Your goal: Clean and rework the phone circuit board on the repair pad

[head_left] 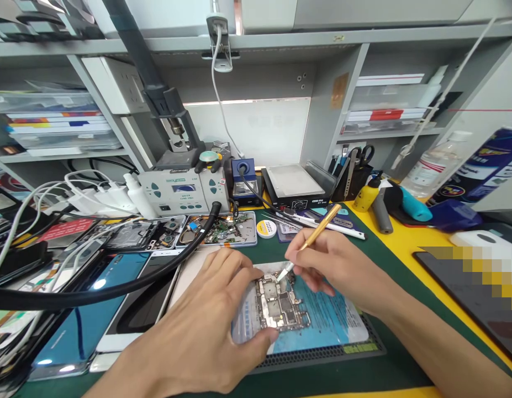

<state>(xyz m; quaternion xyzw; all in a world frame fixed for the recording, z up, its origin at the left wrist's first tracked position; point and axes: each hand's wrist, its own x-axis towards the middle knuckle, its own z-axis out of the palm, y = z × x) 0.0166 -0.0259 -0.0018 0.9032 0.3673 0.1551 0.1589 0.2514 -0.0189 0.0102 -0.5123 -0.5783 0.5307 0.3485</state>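
A small phone circuit board (279,304) lies on a blue silicone repair mat (330,323) on the green bench. My left hand (206,326) rests over the mat's left side, thumb and fingers pinching the board's edges to hold it down. My right hand (334,262) grips a gold-handled tool (317,232) like a pen. Its pale tip touches the board's upper right corner.
A hot-air rework station (183,190) and a hotplate (295,185) stand behind the mat, with a black hose (115,287) curving across the left. Opened phones (143,235) and glass panels cover the left bench. Tweezers, a solder-wick reel (266,228), bottles and a scissor cup lie at the back right.
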